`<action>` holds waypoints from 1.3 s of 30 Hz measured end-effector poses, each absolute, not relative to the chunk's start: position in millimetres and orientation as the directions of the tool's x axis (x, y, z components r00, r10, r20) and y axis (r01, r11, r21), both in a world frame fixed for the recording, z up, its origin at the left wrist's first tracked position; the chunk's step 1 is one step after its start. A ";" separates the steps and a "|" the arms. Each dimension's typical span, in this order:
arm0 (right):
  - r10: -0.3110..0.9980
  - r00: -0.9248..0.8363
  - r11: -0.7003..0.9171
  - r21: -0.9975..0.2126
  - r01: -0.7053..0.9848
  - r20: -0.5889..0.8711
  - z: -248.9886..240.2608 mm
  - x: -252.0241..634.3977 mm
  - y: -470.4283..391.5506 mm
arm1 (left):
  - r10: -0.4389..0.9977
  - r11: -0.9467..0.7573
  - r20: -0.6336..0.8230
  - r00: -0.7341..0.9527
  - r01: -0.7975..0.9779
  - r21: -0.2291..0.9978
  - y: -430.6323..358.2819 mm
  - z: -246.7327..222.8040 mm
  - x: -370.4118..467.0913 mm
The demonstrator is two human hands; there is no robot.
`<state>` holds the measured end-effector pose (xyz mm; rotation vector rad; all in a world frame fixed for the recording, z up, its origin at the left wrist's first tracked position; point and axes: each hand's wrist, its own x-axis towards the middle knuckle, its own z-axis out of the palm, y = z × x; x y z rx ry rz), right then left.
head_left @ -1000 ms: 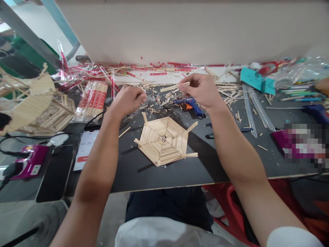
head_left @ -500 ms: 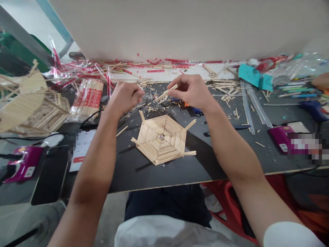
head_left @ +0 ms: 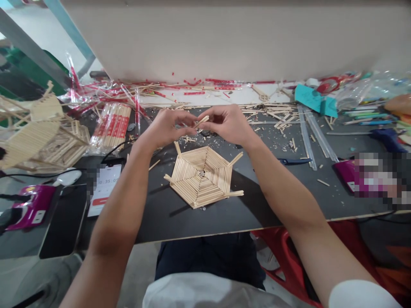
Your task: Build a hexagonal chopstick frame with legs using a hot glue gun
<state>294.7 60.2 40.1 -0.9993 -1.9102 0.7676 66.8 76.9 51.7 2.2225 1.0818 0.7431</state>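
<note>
Above a flat hexagonal panel of wooden sticks, my two hands meet at short wooden sticks. My right hand pinches the sticks between thumb and fingers. The fingertips of my left hand close on their near end. How many sticks are held is too small to tell. The panel lies on the dark table, with paired sticks jutting out from several corners.
Stick scraps and red-and-clear wrappers litter the back. On the left are bagged sticks, a stick model and phones. A blue tool, clear glue sticks and a glue gun lie right.
My left hand has moved right to the sticks and closed on them. My right hand has shifted slightly left and nearer, still pinching them. The view has shifted a little.
</note>
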 end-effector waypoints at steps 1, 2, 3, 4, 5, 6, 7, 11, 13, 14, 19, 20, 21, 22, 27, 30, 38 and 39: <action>0.859 -0.337 0.492 -0.801 0.341 0.385 39.3 292.2 59.3 | 0.810 -0.524 0.222 0.544 0.499 0.690 76.8 50.7 68.4; 0.865 -0.330 0.482 -0.811 0.331 0.379 38.7 290.3 58.6 | 0.802 -0.526 0.213 0.558 0.492 0.694 77.0 49.9 69.3; 0.872 -0.318 0.467 -0.823 0.322 0.371 38.4 289.0 58.1 | 0.799 -0.528 0.208 0.565 0.492 0.693 77.3 49.4 69.5; 0.882 -0.302 0.450 -0.836 0.315 0.361 38.3 288.6 57.9 | 0.801 -0.525 0.203 0.564 0.498 0.690 77.7 49.3 69.1; 0.893 -0.280 0.433 -0.846 0.310 0.354 38.4 289.0 58.2 | 0.809 -0.517 0.201 0.552 0.506 0.690 78.3 49.5 68.1; 0.900 -0.251 0.422 -0.853 0.306 0.356 38.7 290.4 59.0 | 0.821 -0.503 0.200 0.535 0.512 0.696 78.9 49.8 66.7; 0.904 -0.221 0.421 -0.856 0.300 0.367 39.1 292.6 60.3 | 0.835 -0.484 0.199 0.513 0.513 0.709 79.5 50.3 65.1; 0.885 -0.168 0.463 -0.856 0.230 0.433 41.1 307.1 68.4 | 0.881 -0.394 0.192 0.432 0.449 0.802 82.0 51.9 59.7; 0.877 -0.193 0.473 -0.859 0.194 0.439 41.7 314.4 72.0 | 0.891 -0.357 0.177 0.419 0.402 0.843 82.1 53.1 59.1; 0.876 -0.203 0.473 -0.862 0.183 0.438 41.9 317.0 73.0 | 0.892 -0.343 0.168 0.419 0.387 0.856 81.8 53.8 59.4; 0.894 -0.159 0.444 -0.878 0.179 0.419 42.9 316.1 70.4 | 0.877 -0.325 0.160 0.452 0.313 0.892 79.4 55.1 62.3; 0.902 -0.140 0.430 -0.881 0.196 0.409 43.3 314.1 69.1 | 0.869 -0.324 0.168 0.464 0.278 0.904 79.4 54.6 62.5; 0.909 -0.122 0.416 -0.882 0.219 0.398 43.9 312.1 67.8 | 0.859 -0.322 0.178 0.479 0.237 0.917 79.5 53.9 62.4; 0.915 -0.110 0.403 -0.883 0.243 0.387 44.4 310.3 66.7 | 0.846 -0.322 0.189 0.498 0.197 0.926 79.6 53.1 62.2; 0.916 -0.161 0.401 -0.863 0.307 0.368 49.2 304.9 61.4 | 0.758 -0.394 0.225 0.612 0.156 0.906 76.9 54.0 62.5; 0.901 -0.217 0.426 -0.862 0.274 0.376 55.3 299.1 54.3 | 0.763 -0.450 0.192 0.617 0.294 0.843 71.8 60.6 66.0; 0.913 -0.201 0.403 -0.862 0.307 0.356 63.4 288.4 44.7 | 0.777 -0.532 0.209 0.594 0.441 0.723 66.2 74.3 67.6; 0.911 -0.198 0.409 -0.863 0.298 0.363 62.3 289.7 46.3 | 0.778 -0.525 0.203 0.595 0.438 0.730 66.3 75.3 65.8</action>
